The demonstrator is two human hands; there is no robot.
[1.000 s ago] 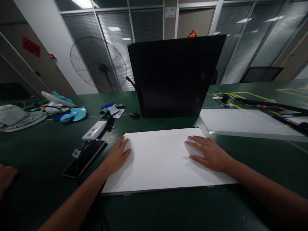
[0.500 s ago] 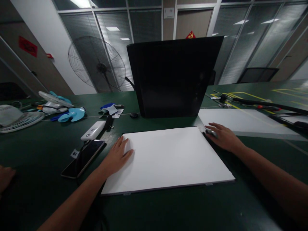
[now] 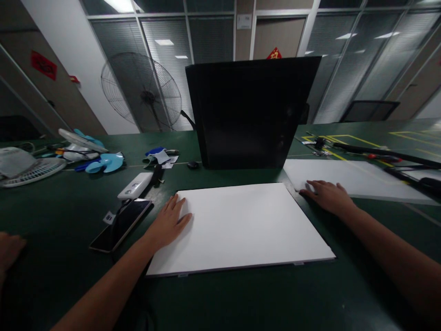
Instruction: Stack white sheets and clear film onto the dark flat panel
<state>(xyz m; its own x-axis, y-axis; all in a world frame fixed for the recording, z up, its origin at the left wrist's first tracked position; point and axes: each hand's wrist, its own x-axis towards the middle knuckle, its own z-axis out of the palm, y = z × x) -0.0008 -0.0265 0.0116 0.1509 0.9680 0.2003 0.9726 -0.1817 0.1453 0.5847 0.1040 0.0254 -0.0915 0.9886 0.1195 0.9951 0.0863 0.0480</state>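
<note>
A flat white board (image 3: pixel 237 230) lies on the green table in front of me. My left hand (image 3: pixel 170 223) rests on its left edge, open, fingers stretched out and thumb apart. Beyond the board's right edge is my right hand (image 3: pixel 327 195), over the near left part of a white sheet (image 3: pixel 361 179). Its fingers and thumb curl toward each other; what they hold, if anything, is hidden. Left of my left hand lie a dark phone (image 3: pixel 120 225) and a white device (image 3: pixel 135 185) with a black strap-like end.
A large black panel (image 3: pixel 255 115) stands upright behind the board. Fan parts, including a blue fan blade (image 3: pixel 109 162), lie far left. Black rods (image 3: pixel 389 151) lie on the right. Another person's hand (image 3: pixel 10 248) shows at the left edge.
My right hand has moved right, away from the board's edge and farther over the white sheet. The small silvery object seen in its fingers is now hidden. My left hand stays in place.
</note>
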